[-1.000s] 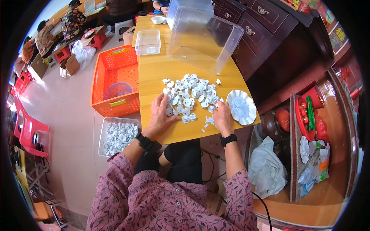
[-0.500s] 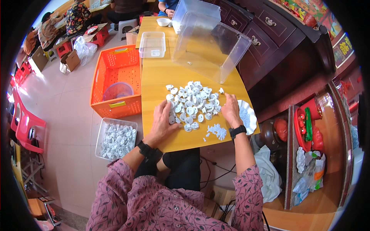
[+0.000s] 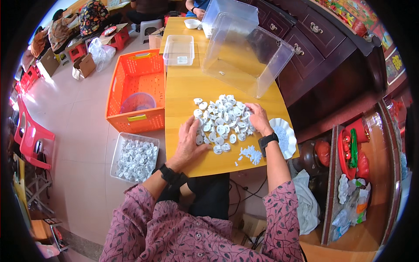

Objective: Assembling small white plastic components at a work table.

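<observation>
A heap of small white plastic parts (image 3: 221,123), round-faced with dark slots, covers the near middle of the yellow table (image 3: 183,87). My left hand (image 3: 187,142) rests flat along the heap's left side, thumb spread from the fingers, fingertips touching the outer parts. Against the right side lies my right hand (image 3: 259,119), its fingers stretched and cupped round the edge parts; the thumb is mostly hidden. Close to my right wrist is a small scatter of tiny pale-blue pieces (image 3: 250,154). More such pieces (image 3: 281,136) fill a white scalloped dish (image 3: 290,148) at the table's right edge.
Clear bins (image 3: 244,56) and a shallow clear tray (image 3: 179,50) occupy the far table. Left of it stand an orange crate (image 3: 136,124) and a clear tub of white parts (image 3: 136,157). A dark drawer cabinet (image 3: 314,56) borders the right. Another person's hand (image 3: 199,13) shows far off.
My right hand has moved in against the heap's right side, where a lone white part had lain apart. The left hand stays at the heap's left. The whole view has shifted slightly.
</observation>
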Demonstrator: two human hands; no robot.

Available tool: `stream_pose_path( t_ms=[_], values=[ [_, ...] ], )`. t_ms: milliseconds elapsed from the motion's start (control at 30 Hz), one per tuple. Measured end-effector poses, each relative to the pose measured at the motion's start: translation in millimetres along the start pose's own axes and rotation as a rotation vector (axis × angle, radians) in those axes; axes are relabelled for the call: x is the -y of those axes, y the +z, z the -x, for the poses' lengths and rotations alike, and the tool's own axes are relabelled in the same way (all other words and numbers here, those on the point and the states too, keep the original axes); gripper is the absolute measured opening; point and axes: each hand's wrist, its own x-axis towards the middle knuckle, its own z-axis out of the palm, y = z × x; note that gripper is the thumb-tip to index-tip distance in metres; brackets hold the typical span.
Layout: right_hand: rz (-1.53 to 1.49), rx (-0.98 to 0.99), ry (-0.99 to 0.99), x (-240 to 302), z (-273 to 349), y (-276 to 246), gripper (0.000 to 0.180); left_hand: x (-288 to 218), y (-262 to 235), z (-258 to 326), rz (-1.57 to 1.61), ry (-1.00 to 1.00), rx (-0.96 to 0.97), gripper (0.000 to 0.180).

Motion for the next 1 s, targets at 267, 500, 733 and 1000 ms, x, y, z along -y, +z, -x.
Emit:
stream_pose_path(
  t_ms=[267, 500, 733, 1000],
  values=[
    [0.225, -0.112, 0.073, -12, 19, -40, 0.045, -1, 4, -4, 0.039, 0.003, 0.004, 0.094],
    [0.509, 0.106, 0.147, 8, 57, -46, 0.029, 7, 2, 1, 0.033, 0.003, -0.009, 0.093],
    [0.619, 0.077, 0.105, 20, 62, -25, 0.024, 2, 2, 0, 0.013, 0.018, -0.004, 0.094],
    [0.357, -0.102, 0.044, 26, 78, -27, 0.033, 3, 4, -2, 0.015, 0.022, -0.012, 0.095]
  ],
)
